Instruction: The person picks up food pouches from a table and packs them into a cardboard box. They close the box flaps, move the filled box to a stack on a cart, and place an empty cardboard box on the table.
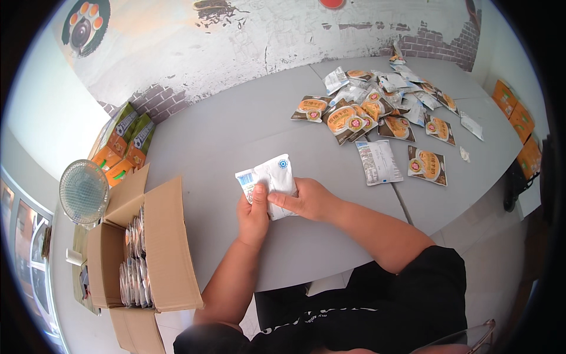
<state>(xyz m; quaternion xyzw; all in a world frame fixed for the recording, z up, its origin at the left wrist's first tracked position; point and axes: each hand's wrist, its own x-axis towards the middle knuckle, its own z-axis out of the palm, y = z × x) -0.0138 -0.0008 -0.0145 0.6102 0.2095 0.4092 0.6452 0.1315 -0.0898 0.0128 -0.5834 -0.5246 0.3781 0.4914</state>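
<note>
Both my hands hold one sealed packet (276, 175) over the grey table, its white printed back turned up. My left hand (254, 217) grips its near left side with the thumb on top. From the right, my right hand (311, 199) grasps the other side, thumb pressed across the face. A loose heap of similar packets (345, 121) lies to the far right, some brown-and-orange side up, others white side up. Nearer to me, a white-backed packet (380, 163) and a brown-fronted packet (427, 166) lie flat beside each other.
At my left stands an open cardboard box (170, 248), with rows of upright packets (136, 274) inside. Behind it are a round fan (84, 191) and green-and-orange cartons (126, 137). The grey table (212, 141) has panel seams. Orange boxes (513, 110) stand beyond its right edge.
</note>
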